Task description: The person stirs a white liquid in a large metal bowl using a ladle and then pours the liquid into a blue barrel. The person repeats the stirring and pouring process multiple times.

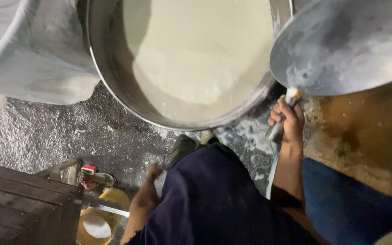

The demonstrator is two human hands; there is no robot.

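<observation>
Crate [21,204] of dark wooden slats sits lower left of the steel vat [114,86], a yellow bucket [103,220] just beside it. Left hand [153,171] hangs below the vat rim; grip cannot be told. Vat holds pale batter [200,54]. Right hand [286,120] is closed around the handle of a large metal scoop [341,45], right of the vat, overlapping its rim.

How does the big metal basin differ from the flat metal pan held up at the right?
The metal basin is deep and filled with a pale cream batter; the flat pan is shallow and holds nothing, only whitish smears. The basin stands low on the dark speckled floor with no hand on it; the pan is raised, its handle gripped by the right hand. The left hand hangs apart from both. Both are round, grey metal.
</observation>
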